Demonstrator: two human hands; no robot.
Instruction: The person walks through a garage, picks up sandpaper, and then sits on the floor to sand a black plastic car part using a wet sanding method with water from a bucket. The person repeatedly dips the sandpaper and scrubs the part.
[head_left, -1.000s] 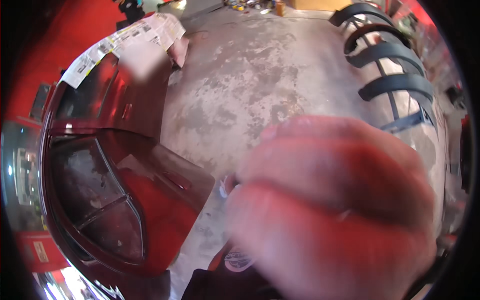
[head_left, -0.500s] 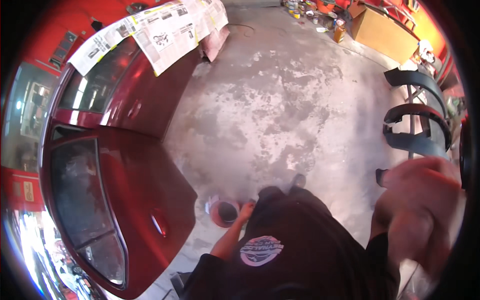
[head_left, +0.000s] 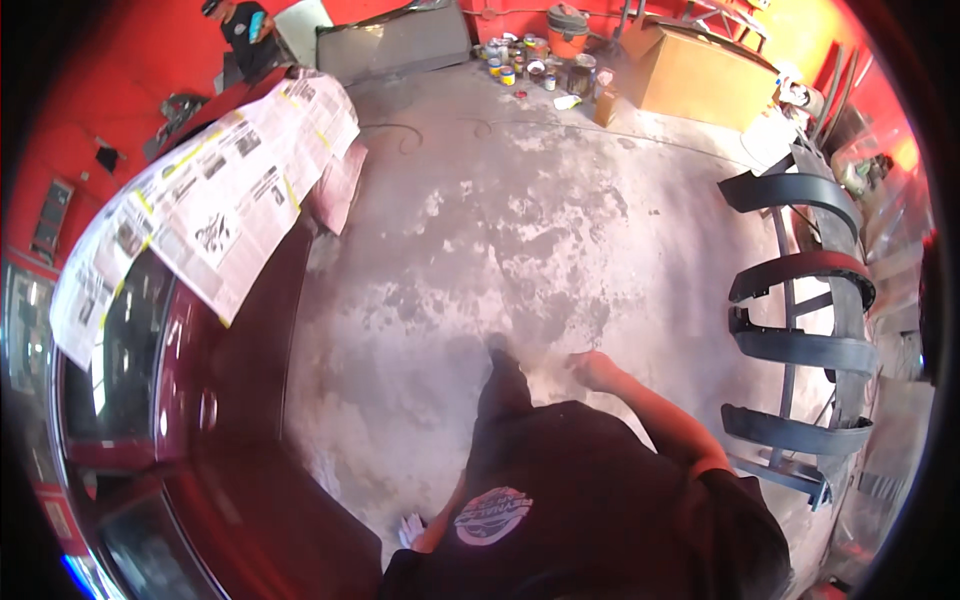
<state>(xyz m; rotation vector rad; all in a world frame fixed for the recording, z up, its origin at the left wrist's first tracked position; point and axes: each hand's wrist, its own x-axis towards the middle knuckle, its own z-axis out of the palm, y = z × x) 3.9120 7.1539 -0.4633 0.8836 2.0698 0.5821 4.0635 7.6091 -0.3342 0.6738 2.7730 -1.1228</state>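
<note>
My right hand (head_left: 597, 371) is out in front of my dark shirt, above the concrete floor. Its fingers are curled in, slightly blurred, and nothing shows in them. Of my left arm only a piece of forearm (head_left: 438, 527) appears at the lower middle; the hand itself is hidden by my shirt. A small pale thing (head_left: 410, 528) shows beside that forearm, too unclear to name. To the left stands a dark red car (head_left: 250, 390), partly covered by taped newspaper sheets (head_left: 215, 215).
On the right, curved black bumper-like parts (head_left: 800, 348) hang on a metal stand (head_left: 787, 400). At the back are a large cardboard box (head_left: 700, 85), several paint cans (head_left: 507, 75), an orange bucket (head_left: 567, 38) and a grey panel (head_left: 395, 45). Another person (head_left: 247, 38) stands far left.
My right hand has come down from the right to in front of me. The reddish pot near my left hand has gone from sight. The view has shifted, bringing the far wall and another person in.
</note>
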